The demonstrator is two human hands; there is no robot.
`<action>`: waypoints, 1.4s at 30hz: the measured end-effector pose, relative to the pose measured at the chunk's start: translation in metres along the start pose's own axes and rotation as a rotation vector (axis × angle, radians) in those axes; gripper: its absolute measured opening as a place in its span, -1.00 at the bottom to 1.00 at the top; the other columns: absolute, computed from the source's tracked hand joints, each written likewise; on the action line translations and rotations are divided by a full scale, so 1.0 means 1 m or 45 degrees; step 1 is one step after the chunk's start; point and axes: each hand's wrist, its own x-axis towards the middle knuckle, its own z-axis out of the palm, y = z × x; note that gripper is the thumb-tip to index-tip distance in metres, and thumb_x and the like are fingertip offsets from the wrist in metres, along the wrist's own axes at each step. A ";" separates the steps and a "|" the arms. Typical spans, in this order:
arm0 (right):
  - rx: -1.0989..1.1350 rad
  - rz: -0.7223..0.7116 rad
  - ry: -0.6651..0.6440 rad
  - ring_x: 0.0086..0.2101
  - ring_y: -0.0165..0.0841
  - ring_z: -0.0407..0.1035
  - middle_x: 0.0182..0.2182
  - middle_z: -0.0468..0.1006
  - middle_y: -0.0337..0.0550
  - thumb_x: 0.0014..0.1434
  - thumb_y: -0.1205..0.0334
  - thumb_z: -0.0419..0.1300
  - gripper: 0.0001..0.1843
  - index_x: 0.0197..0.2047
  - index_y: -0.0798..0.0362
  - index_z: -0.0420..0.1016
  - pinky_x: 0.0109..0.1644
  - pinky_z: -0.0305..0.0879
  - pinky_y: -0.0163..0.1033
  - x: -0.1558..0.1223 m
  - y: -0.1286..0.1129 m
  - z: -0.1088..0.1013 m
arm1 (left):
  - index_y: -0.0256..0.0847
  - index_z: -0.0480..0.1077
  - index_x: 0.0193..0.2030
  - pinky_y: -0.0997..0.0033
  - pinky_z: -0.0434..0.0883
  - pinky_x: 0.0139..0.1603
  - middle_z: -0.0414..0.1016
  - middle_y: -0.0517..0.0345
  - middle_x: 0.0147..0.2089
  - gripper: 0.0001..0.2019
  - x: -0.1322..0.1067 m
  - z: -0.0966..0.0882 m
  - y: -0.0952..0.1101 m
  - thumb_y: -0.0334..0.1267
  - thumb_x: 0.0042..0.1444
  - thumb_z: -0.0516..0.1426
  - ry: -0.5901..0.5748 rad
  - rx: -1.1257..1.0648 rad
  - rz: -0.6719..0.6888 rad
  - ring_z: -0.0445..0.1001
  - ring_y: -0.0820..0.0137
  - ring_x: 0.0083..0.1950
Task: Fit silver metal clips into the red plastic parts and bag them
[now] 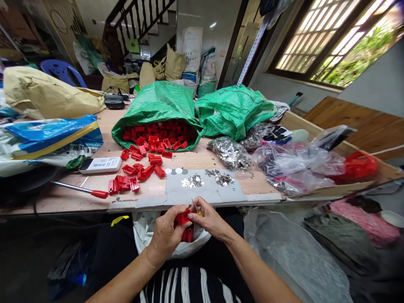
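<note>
Head view placed both hands at the lower middle of the frame, over an open white bag [141, 232] in the lap. The fingers of the left hand [166, 229] pinched a red plastic piece [181, 217], seemingly to steady it; those of the right hand [212, 217] pinched a slim tool [199, 213], its point upward, close beside the piece; whether they touched could not be told. Metal bits [193, 181] were spread on a grey sheet [202, 195] mid-frame, probably for easy sight and reach. Behind, a green bag [160, 99] lay on the desk [189, 161], its mouth toward the person, likely keeping its red contents handy.
</note>
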 end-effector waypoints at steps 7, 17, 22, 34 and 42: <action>0.218 0.138 -0.080 -0.63 -0.58 0.07 -0.57 0.26 -0.46 -0.03 -0.09 0.34 -0.49 -0.26 0.01 0.15 -0.56 -0.07 -0.45 -0.007 -0.005 -0.001 | 0.01 0.48 -0.11 0.22 0.32 0.17 0.59 0.17 -0.06 -0.69 -0.001 -0.001 -0.004 -0.36 -0.02 0.27 -0.018 -0.068 -0.084 0.44 0.20 0.15; 0.374 0.201 -0.192 -0.63 -0.62 0.10 -0.49 0.30 -0.41 -0.07 -0.05 0.38 -0.47 -0.23 0.02 0.18 -0.57 -0.04 -0.47 -0.003 0.003 0.002 | -0.12 0.42 -0.20 0.11 0.26 0.24 0.60 0.09 -0.04 -0.72 0.004 -0.011 -0.014 -0.39 -0.07 0.32 -0.104 -0.597 -0.208 0.51 0.24 0.06; -0.204 0.025 -0.053 -0.55 -0.51 0.25 -0.35 0.44 -0.27 0.13 -0.04 0.21 -0.66 -0.19 0.02 0.28 -0.47 0.18 -0.38 0.018 -0.009 -0.013 | -0.19 0.36 -0.22 0.26 0.45 0.01 0.60 0.06 -0.05 -0.69 0.007 -0.010 -0.018 -0.36 -0.11 0.34 0.030 -0.810 -0.390 0.56 0.27 -0.04; -1.671 -0.176 0.108 -0.20 -0.35 0.39 -0.19 0.48 -0.16 0.25 0.28 0.11 -0.85 -0.15 -0.02 0.49 -0.17 0.23 -0.32 0.090 -0.024 -0.028 | -0.20 0.36 -0.23 0.36 0.47 -0.06 0.60 0.06 -0.06 -0.68 0.013 -0.019 -0.021 -0.33 -0.12 0.34 0.187 -0.671 -0.458 0.57 0.37 -0.14; -1.624 -0.200 0.003 -0.25 -0.35 0.36 -0.24 0.46 -0.19 0.18 0.35 0.15 -0.92 -0.24 0.02 0.43 -0.20 0.19 -0.31 0.104 -0.027 -0.036 | -0.20 0.36 -0.20 0.41 0.44 -0.06 0.58 0.08 -0.05 -0.69 0.024 -0.025 -0.022 -0.32 -0.09 0.33 0.189 -0.642 -0.454 0.55 0.41 -0.15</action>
